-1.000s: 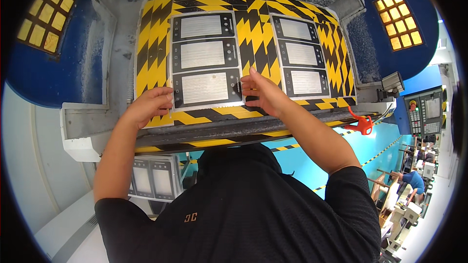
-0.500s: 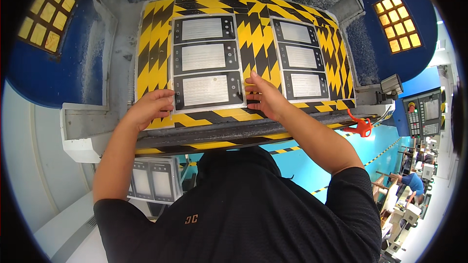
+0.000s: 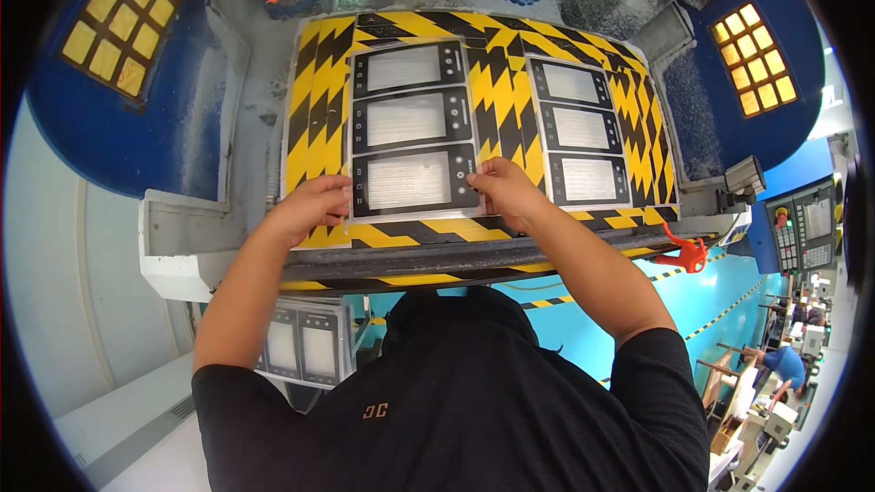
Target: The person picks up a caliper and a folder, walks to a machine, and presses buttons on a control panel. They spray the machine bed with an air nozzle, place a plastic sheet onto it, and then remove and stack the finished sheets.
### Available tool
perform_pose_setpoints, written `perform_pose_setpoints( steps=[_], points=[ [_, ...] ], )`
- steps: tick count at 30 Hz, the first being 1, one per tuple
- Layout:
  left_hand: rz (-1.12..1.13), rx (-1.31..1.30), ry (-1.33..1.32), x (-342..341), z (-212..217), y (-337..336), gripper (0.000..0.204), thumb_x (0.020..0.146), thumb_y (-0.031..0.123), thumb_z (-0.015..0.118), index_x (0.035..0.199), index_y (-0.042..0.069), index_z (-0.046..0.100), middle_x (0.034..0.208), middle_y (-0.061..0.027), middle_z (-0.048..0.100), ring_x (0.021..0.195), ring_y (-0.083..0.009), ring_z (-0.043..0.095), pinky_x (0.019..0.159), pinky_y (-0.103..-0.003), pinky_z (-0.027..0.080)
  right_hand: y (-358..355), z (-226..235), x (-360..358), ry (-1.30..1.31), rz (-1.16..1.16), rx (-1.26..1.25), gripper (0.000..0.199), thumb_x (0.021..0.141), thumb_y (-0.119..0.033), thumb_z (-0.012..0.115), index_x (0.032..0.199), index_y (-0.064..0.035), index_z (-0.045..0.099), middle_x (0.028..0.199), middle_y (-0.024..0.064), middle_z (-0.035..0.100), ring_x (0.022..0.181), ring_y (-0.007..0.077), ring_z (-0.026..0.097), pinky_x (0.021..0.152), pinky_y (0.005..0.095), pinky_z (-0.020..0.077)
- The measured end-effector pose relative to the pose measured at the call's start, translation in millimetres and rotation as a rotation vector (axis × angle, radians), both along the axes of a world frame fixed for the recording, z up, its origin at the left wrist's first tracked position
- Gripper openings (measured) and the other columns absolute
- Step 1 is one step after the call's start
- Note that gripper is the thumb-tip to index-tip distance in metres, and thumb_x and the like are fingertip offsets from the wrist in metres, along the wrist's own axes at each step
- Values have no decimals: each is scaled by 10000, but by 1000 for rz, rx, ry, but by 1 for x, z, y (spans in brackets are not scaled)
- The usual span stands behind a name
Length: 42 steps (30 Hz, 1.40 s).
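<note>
Left hand (image 3: 312,208) and right hand (image 3: 503,193) grip the opposite short ends of the nearest glass panel (image 3: 415,180), fingers closed on its edges. The panel lies flat in the left column of the yellow-and-black striped fixture plate (image 3: 497,100), below two like panels (image 3: 408,93). A second column of three panels (image 3: 578,139) lies to the right.

— What lay on the striped bed?
— Six black-framed grey screen panels (image 3: 415,180) in two columns.
— Elsewhere?
— A stack of similar panels (image 3: 303,349) lower left, and perhaps a control-panel screen (image 3: 818,218) far right.
</note>
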<state>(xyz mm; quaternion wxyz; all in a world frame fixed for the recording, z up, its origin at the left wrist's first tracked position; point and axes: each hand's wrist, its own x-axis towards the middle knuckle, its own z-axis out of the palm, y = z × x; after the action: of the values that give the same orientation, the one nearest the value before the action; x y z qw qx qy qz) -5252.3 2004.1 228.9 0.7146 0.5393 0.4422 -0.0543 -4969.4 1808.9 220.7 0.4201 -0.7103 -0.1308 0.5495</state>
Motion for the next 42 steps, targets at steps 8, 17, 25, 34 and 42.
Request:
perform_pose_setpoints(
  steps=[8, 17, 25, 34, 42],
  points=[
    [244, -390, -334, 5, 7, 1, 328, 967, 148, 548, 1284, 70, 508, 1184, -129, 630, 1069, -248, 651, 847, -383, 558, -8, 33, 18, 198, -27, 168, 154, 916, -181, 691, 991, -117, 572, 826, -30, 585, 681, 74, 574, 642, 287, 534],
    [290, -455, -561, 27, 44, -54, 333, 991, 112, 477, 1323, 87, 484, 1203, -128, 632, 1076, -263, 654, 767, -382, 613, 7, 96, -66, -1194, 702, 800, 475, 793, -298, 767, 1117, 15, 620, 1187, 184, 638, 1050, 381, 630, 900, 428, 515],
    [317, -679, -1053, 29, 49, -101, 573, 1008, 480, 394, 1422, 83, 373, 1222, -66, 590, 1118, -227, 577, 1040, -426, 400, 29, 101, -90, -1293, 855, 629, 201, 880, -258, 640, 851, -60, 636, 853, 100, 661, 800, 310, 672, 678, 421, 533],
    [483, -547, -856, 22, 41, -98, 401, 1030, 254, 390, 1399, 97, 403, 1240, -127, 587, 1156, -292, 590, 1033, -459, 454, 52, 103, -97, -1017, 777, 583, 296, 967, -313, 543, 879, -32, 572, 783, 185, 662, 770, 406, 648, 686, 502, 509],
    [463, -209, -423, 4, 41, -71, 407, 986, 38, 365, 1390, 72, 397, 1231, -203, 618, 1006, -298, 684, 881, -393, 576, 111, 186, -25, -1221, 146, 563, 335, 1000, -315, 522, 886, -5, 576, 778, 215, 628, 752, 416, 614, 696, 455, 492]
  ],
)
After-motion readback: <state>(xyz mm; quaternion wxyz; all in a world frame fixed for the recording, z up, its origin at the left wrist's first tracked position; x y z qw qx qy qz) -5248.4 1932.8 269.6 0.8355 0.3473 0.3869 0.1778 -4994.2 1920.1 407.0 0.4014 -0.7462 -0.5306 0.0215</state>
